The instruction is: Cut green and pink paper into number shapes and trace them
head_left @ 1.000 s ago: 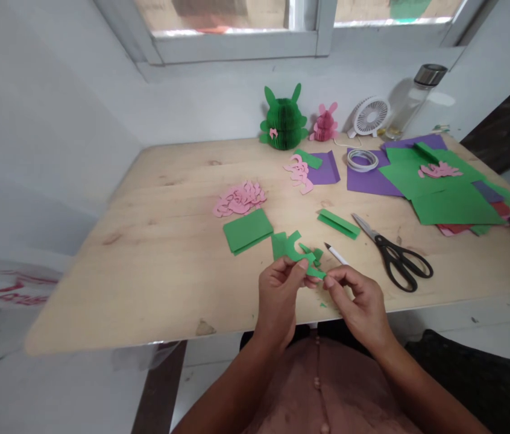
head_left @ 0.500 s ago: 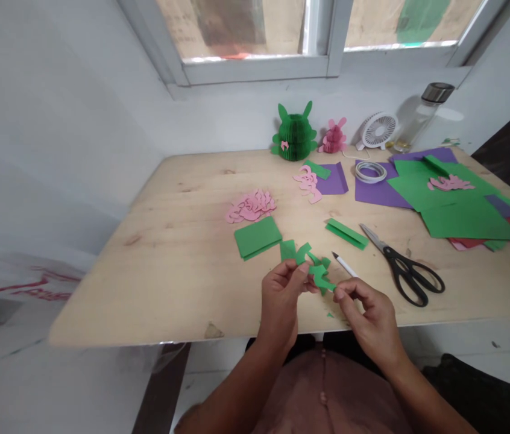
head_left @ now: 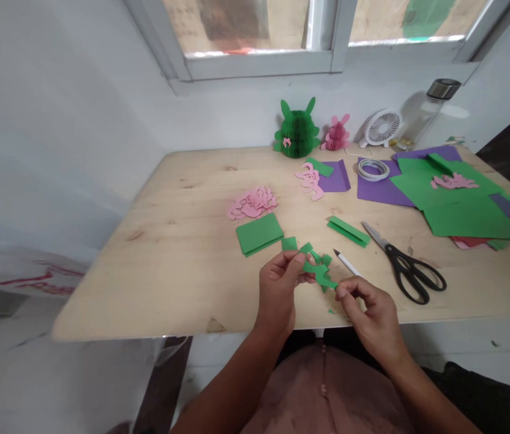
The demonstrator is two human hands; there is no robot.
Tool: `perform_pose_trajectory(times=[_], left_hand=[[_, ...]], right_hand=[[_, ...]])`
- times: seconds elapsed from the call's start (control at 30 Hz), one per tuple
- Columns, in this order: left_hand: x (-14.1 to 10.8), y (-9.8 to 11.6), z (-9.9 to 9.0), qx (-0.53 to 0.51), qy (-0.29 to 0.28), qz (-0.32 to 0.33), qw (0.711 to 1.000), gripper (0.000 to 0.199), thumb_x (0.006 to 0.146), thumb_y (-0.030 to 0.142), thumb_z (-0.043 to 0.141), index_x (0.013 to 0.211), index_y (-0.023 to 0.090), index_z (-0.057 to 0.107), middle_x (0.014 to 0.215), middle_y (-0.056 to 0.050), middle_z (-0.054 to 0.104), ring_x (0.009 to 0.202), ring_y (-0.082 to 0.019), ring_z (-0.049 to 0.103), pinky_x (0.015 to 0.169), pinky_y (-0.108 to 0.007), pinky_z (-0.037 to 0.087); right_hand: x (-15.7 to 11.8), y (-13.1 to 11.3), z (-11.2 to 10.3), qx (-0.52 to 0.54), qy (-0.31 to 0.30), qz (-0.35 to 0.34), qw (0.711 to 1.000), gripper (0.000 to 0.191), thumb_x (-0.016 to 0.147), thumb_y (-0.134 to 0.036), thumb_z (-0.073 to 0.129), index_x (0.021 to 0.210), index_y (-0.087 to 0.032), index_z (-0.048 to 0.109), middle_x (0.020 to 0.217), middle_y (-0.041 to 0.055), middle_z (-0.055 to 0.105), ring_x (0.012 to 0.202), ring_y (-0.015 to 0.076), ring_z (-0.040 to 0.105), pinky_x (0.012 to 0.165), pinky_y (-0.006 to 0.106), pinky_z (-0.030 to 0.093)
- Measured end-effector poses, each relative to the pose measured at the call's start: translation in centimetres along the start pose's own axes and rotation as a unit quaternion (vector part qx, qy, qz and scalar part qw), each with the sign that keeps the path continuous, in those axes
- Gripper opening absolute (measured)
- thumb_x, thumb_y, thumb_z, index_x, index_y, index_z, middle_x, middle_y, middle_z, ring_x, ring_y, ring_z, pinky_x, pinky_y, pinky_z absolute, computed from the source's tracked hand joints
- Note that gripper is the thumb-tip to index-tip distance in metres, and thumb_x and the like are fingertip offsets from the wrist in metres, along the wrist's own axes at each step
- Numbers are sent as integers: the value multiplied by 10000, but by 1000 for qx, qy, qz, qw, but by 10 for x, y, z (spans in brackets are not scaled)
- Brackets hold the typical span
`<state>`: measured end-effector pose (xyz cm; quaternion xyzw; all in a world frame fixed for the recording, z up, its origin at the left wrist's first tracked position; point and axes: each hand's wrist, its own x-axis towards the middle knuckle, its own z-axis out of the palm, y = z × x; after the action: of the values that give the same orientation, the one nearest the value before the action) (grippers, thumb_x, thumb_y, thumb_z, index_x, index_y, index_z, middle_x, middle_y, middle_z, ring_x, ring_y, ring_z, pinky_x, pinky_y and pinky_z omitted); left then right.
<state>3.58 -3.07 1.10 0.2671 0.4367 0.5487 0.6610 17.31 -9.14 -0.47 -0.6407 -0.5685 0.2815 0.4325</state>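
Between my hands, near the table's front edge, is a curvy green paper cutout (head_left: 321, 274). My left hand (head_left: 281, 292) pinches its left end between thumb and fingers. The thumb and index finger of my right hand (head_left: 368, 313) close on its right tip. Green scraps (head_left: 289, 243) lie just beyond my left fingers. Past my right hand rests a white pencil (head_left: 346, 263) with a dark tip. A folded green card (head_left: 260, 234) and a folded green strip (head_left: 348, 231) lie further back. Black-handled scissors (head_left: 404, 265) lie open to the right.
Pink cutouts (head_left: 254, 202) form a pile behind the green card. Green sheets (head_left: 467, 208) and purple sheets (head_left: 379, 191) cover the right side, with a white tape roll (head_left: 373, 169) on top. Paper figures (head_left: 298, 135), a small fan (head_left: 382, 127) and a bottle (head_left: 424, 114) stand at the back.
The view has shifted slightly. My left hand has tilted the green cutout a little, and both hands keep their pinch on it.
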Motion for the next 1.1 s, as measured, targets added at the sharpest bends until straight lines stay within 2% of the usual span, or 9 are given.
perform_pose_trajectory(times=[0.33,0.53,0.73,1.0,1.1], left_hand=[[-1,0,-7,6,-29,-32,999,178,644,271,770,745,152,685,730,-13,690,603,-108,601,607,-240,495],[2,1,-15,15,-90,-51,995,211,652,218,773,834,158,685,783,-13,690,643,-109,608,617,-238,504],[8,4,-19,27,-114,-61,991,305,634,183,778,913,174,654,792,-12,686,657,-118,608,600,-240,511],[20,29,-24,149,-232,-109,955,360,655,217,766,989,157,642,752,-2,642,643,-112,587,648,-262,496],[26,37,-25,182,-255,-106,944,372,658,231,766,1001,168,634,743,7,631,670,-116,585,666,-265,481]], right_hand=[[2,-1,1,4,-3,-5,1000,215,845,-304,537,678,-199,621,641,15,633,622,159,585,563,235,464],[2,-2,0,4,-15,-6,1000,210,852,-293,525,683,-201,609,646,12,623,616,151,571,565,232,456],[2,-2,-2,-2,-26,-2,1000,204,839,-281,526,675,-197,614,620,1,613,571,139,549,548,228,445],[2,3,-4,-23,-63,1,998,191,846,-273,526,703,-183,616,624,-5,593,583,130,529,555,218,425],[2,3,-5,-23,-73,-1,997,189,845,-264,523,699,-181,611,618,-6,584,580,127,520,555,217,417]])
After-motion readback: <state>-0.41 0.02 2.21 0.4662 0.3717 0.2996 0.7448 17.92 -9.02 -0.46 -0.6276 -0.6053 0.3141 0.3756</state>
